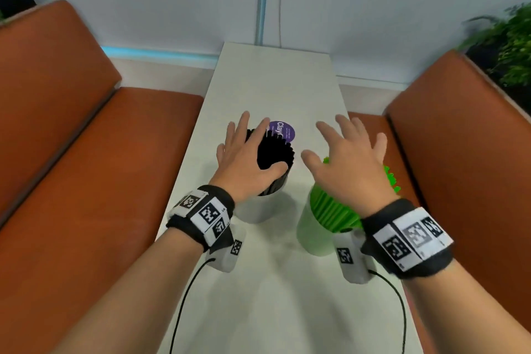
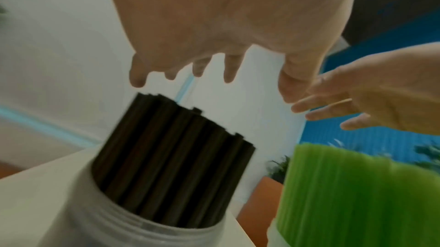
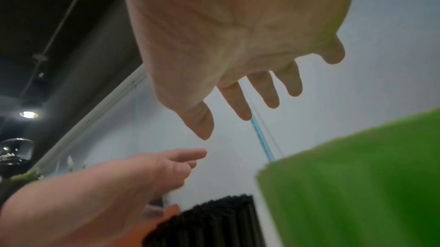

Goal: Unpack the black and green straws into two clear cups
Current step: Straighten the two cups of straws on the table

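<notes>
A bundle of black straws stands upright in a clear cup on the white table. My left hand hovers flat just above the straw tops, fingers spread, holding nothing. To the right, green straws fill a second clear cup. Over them my right hand is spread flat, palm down, a little above the tips and empty.
The narrow white table runs away from me to the wall. A round purple sticker or lid lies beyond the black straws. Orange benches flank the table on both sides, and plants stand at the far right.
</notes>
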Available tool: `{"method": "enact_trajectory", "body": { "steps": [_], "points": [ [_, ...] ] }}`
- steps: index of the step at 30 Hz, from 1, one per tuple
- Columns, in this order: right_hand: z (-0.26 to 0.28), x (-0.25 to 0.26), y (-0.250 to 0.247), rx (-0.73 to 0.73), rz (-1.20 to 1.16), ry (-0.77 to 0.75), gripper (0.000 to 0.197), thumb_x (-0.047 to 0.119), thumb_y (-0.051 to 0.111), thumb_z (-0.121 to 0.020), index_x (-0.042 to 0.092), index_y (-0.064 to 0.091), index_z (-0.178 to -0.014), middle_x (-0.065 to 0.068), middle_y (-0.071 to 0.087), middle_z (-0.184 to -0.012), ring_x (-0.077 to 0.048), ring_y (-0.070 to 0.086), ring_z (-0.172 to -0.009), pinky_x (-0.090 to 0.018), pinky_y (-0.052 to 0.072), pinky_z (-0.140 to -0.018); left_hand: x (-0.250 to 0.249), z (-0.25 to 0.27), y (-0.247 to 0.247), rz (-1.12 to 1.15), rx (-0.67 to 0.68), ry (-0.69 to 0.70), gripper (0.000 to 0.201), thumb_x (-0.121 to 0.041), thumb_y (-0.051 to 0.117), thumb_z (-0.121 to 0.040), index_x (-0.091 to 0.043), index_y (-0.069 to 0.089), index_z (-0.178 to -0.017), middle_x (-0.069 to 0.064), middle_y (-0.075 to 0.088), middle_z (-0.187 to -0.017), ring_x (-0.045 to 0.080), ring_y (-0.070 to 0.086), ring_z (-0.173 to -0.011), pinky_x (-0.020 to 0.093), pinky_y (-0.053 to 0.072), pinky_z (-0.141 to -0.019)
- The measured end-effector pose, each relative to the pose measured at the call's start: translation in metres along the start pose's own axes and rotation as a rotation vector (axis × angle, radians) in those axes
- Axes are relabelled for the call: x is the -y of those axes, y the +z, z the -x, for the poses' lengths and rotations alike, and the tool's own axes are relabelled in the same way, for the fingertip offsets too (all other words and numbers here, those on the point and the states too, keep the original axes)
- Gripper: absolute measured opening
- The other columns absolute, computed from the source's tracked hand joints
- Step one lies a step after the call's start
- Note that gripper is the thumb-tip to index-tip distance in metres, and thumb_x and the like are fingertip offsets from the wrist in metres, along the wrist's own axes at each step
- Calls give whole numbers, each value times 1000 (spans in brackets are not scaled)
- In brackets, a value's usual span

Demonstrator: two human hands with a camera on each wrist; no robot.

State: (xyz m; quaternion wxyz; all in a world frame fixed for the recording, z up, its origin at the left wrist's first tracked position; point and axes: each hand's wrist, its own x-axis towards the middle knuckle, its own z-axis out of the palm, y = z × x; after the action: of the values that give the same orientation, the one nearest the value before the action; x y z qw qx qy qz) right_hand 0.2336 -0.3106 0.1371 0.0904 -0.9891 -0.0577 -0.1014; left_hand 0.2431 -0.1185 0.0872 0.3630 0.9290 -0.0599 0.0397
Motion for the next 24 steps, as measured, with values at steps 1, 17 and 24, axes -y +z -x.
{"method": "enact_trajectory", "body": {
  "steps": [1, 17, 24],
  "points": [
    [11, -9, -2, 12, 36, 21, 62, 60, 37, -86, 32, 38, -142, -3, 30, -154, -26, 18, -144, -63, 11, -111, -6, -1, 7, -118, 18, 24, 88, -59, 55, -77, -41, 15, -153, -9, -7, -164, 25, -12, -151, 56, 3, -119],
    [8, -50, 50, 73, 260, 5, 85, 49, 59, -85, 27, 14, -153, -18, 21, -158, -38, 19, -144, -65, 17, -109, 20, -22, 53, -709, -5, 20, 81, -30, 59, -94, -26, 8, -157, 10, 5, -164, 42, 2, -148, 66, 6, -115],
    [-83, -55, 73, 90, 207, 2, 82, 49, 54, -89, 30, 8, -154, -16, 11, -161, -38, 10, -147, -66, 11, -112, 27, -84, 45, -703, 41, -20, 82, -29, 58, -96, -28, 4, -157, 7, 0, -166, 40, -3, -149, 66, 3, -116]
  ]
}}
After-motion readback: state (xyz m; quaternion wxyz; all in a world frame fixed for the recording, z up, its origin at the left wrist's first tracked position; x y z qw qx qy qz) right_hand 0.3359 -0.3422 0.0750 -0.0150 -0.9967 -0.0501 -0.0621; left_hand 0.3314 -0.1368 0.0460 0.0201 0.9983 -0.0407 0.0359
